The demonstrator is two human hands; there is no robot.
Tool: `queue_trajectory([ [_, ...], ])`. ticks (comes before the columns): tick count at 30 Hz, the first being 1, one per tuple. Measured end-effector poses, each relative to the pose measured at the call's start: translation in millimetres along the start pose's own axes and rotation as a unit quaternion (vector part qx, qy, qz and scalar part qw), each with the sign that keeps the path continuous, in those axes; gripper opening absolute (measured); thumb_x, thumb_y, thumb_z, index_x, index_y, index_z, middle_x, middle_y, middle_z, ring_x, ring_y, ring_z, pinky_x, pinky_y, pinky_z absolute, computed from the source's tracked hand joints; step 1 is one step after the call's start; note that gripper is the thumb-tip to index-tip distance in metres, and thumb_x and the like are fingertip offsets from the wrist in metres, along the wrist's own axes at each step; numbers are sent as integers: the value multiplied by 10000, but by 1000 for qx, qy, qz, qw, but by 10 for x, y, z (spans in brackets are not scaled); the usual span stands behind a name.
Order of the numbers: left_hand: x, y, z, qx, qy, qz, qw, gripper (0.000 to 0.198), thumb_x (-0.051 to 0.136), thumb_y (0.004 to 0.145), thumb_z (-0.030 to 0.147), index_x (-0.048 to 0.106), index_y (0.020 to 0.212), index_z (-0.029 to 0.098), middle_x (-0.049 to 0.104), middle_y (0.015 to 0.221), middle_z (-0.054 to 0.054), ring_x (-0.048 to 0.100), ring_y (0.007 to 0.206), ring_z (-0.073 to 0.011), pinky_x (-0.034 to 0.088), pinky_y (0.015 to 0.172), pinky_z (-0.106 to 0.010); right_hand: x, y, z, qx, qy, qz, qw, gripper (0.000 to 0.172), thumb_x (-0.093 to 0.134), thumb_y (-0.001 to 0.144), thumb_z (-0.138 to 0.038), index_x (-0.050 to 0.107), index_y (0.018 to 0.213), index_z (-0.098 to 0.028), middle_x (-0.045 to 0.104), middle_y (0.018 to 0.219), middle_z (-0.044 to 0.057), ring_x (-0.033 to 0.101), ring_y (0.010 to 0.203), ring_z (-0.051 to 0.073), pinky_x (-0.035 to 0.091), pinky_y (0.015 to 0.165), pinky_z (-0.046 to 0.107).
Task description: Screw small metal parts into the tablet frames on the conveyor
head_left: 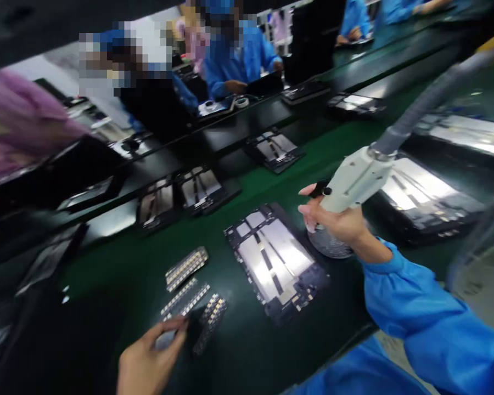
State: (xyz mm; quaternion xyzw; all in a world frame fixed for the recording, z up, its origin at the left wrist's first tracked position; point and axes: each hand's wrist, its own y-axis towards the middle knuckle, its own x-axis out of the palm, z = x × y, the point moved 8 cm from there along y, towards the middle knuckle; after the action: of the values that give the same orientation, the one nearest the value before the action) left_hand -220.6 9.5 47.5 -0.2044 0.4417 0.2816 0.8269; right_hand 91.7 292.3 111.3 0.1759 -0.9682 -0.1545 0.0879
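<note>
My right hand (337, 222), in a blue sleeve, is wrapped round a white electric screwdriver (356, 181) with a grey hose running up to the right. It hovers just right of an open tablet chassis (275, 260) lying on the dark bench. My left hand (148, 359) is low at the front, its fingers pinched on a small strip-shaped part (167, 340). Right beside it lie several small component strips (187, 266), with more strips (214, 310) nearer the hand.
A green conveyor belt (313, 159) carries more open tablets (274, 148) and another pair (200, 189). A further tablet (420, 200) lies to the right. People in blue coats (239, 57) work across the line. A round metal dish (329, 244) sits under my right hand.
</note>
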Motion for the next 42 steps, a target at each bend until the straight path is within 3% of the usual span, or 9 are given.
queue_trajectory([
  [6, 90, -94, 542, 138, -33, 13, 990, 288, 521, 812, 398, 763, 887, 261, 741, 885, -41, 697, 815, -210, 569, 707, -291, 1387, -62, 180, 99, 35, -182, 978, 221, 722, 665, -227, 653, 858, -145, 552, 475, -55, 508, 381, 99, 450, 401, 252],
  [11, 306, -288, 612, 130, -114, 30, 985, 233, 574, 834, 349, 742, 954, 240, 736, 859, -41, 692, 758, -188, 572, 636, -268, 1910, -59, 431, 115, 27, -215, 969, 233, 717, 629, -210, 652, 840, -137, 519, 435, -74, 491, 351, 94, 420, 387, 234],
  [15, 460, -378, 583, 123, -217, 68, 966, 145, 618, 803, 287, 734, 745, 221, 749, 889, -51, 708, 827, -201, 575, 799, -329, 1969, -57, 511, 114, 12, -218, 969, 234, 725, 632, -246, 642, 825, -142, 529, 433, -68, 492, 349, 101, 423, 390, 243],
  [18, 584, -391, 513, 84, -278, 73, 954, 115, 633, 777, 259, 706, 707, 204, 748, 814, -39, 712, 769, -191, 583, 758, -315, 1966, -58, 532, 95, 5, -223, 970, 215, 720, 663, -266, 642, 826, -149, 528, 425, -64, 499, 361, 107, 442, 414, 255],
  [25, 649, -383, 531, 80, -280, 56, 955, 225, 562, 878, 328, 710, 996, 206, 714, 830, -33, 674, 746, -156, 557, 710, -270, 1959, -66, 586, 76, -5, -224, 972, 228, 725, 690, -298, 648, 853, -159, 536, 440, -59, 508, 378, 115, 445, 422, 262],
  [30, 637, -385, 542, 88, -261, 70, 959, 211, 530, 900, 312, 712, 949, 219, 734, 935, -42, 684, 899, -181, 544, 848, -308, 1970, -78, 592, 82, -6, -223, 971, 201, 718, 687, -285, 637, 819, -157, 526, 435, -61, 505, 376, 111, 441, 427, 256],
  [33, 644, -431, 575, 90, -262, 78, 958, 212, 492, 914, 249, 661, 1039, 215, 738, 871, -23, 702, 814, -159, 563, 794, -288, 1970, -108, 594, 90, -11, -222, 971, 178, 718, 671, -275, 620, 764, -159, 516, 448, -61, 496, 382, 106, 435, 428, 256],
  [38, 664, -660, 1100, 252, -206, 72, 943, 341, 384, 873, 68, 668, 992, 215, 716, 1039, -57, 685, 947, -154, 563, 836, -262, 1989, -171, 621, 75, -40, -223, 971, 164, 701, 676, -267, 623, 767, -155, 527, 468, -53, 496, 398, 104, 434, 442, 256],
  [42, 955, -900, 1632, 389, -165, 20, 906, 347, 409, 874, 95, 618, 1143, 160, 696, 1128, -90, 644, 1071, -174, 521, 967, -300, 2012, -158, 547, 60, -29, -217, 974, 150, 704, 691, -251, 613, 769, -161, 540, 463, -51, 514, 401, 110, 456, 453, 259],
])
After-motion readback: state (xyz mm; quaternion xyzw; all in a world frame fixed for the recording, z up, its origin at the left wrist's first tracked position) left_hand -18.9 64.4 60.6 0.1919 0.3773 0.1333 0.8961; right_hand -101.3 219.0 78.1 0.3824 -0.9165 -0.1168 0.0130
